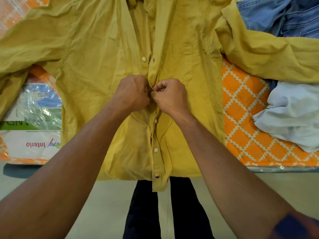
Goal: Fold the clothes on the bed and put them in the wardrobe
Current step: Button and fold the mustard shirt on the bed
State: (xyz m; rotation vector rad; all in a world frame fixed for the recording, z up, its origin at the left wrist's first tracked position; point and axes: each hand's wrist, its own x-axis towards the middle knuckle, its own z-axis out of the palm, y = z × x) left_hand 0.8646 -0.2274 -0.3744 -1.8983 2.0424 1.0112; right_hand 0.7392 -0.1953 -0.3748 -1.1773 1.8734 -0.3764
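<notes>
- Mustard-yellow shirt (103, 66) lies front up, spread on the bed (241, 118); sleeves out to both sides; hem hangs over the bed's near edge.
- Left hand (131, 92) at mid-front of the shirt; fingers curled, pinching one edge of the placket.
- Right hand (170, 95) touching the left; fingers curled likewise, pinching the opposite placket edge; the button between the two hands is hidden.
- On the shirt, hem-side of the hands: two white buttons appear fastened; one dark button near the hem.
- Collar-side of the hands: one white button (143, 59) lies apart from its buttonhole; placket open there.
- Denim garment (284, 16) bunched beyond the shirt sleeve on the person's right, touching it.
- Pale blue-white garment (293, 114) crumpled on the bed, right of the shirt body, just on the near side of that sleeve.
- Printed label (34, 118) under clear plastic wrap, left of the shirt body; partly covered by the other sleeve.
- Grey floor (259, 183) and the person's dark trousers (146, 213) show beneath the shirt hem.
</notes>
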